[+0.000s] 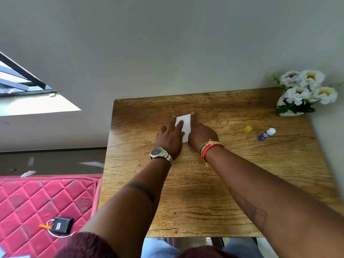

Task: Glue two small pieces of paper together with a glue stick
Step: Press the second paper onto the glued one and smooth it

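Between both hands | paper flat | left hand fingers straight, pressing | right hand alongside

A home, most likely a bedroom: a small wood-grain bench stands pushed against a plain painted wall, with a red quilted mattress just beside it on the left. A white vase of artificial white flowers sits in the bench's far right corner, and a window lets in daylight at the left
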`<act>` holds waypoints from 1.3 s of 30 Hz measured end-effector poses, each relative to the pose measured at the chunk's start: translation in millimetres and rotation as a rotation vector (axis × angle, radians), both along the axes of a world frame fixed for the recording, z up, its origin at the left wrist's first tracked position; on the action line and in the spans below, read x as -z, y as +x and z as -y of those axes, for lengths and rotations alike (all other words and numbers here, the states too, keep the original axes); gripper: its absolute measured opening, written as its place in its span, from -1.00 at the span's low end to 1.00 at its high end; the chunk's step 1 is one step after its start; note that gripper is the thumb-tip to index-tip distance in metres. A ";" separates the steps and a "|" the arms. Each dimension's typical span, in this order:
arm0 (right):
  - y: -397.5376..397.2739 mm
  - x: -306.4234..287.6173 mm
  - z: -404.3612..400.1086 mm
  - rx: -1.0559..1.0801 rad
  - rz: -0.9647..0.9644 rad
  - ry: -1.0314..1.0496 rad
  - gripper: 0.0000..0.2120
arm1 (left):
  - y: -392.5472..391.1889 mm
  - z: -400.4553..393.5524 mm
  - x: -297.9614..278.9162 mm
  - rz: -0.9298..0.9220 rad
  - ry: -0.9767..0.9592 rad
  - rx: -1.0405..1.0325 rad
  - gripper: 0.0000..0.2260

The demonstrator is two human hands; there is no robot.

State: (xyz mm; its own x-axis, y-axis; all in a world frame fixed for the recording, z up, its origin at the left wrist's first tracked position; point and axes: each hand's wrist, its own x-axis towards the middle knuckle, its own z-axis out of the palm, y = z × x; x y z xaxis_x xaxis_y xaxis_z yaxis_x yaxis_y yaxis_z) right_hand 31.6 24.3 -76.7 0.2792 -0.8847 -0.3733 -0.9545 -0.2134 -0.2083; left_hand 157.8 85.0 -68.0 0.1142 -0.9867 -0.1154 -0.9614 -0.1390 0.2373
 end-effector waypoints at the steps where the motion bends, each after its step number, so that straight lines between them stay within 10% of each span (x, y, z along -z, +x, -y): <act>1: -1.5 -0.7 0.2 0.001 0.016 0.004 -0.18 | 0.3 8.1 1.0 -0.011 0.020 -0.006 -0.59; 7: -8.1 -4.5 5.1 -0.029 0.025 0.037 -0.21 | 8.5 6.1 5.6 -0.189 -0.012 -0.059 -0.50; 26: -6.1 4.7 7.1 -0.069 -0.031 0.036 -0.21 | -5.2 -78.0 -0.5 0.202 0.140 0.151 -0.40; 34: -9.3 8.1 8.4 -0.071 -0.026 0.053 -0.20 | -4.2 -55.6 -8.8 -0.011 -0.052 0.071 -0.77; 39: -17.4 10.2 6.2 -0.055 0.105 -0.006 -0.42 | -7.7 -8.9 -1.1 -0.090 -0.007 -0.038 -0.54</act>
State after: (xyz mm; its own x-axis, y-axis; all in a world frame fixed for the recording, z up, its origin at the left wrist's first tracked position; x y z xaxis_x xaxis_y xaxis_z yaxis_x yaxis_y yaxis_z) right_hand 14.2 18.1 -86.9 0.3648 -0.8690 -0.3343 -0.9143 -0.2664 -0.3051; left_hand 150.0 93.8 -66.9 0.1411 -0.9827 -0.1198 -0.9302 -0.1730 0.3236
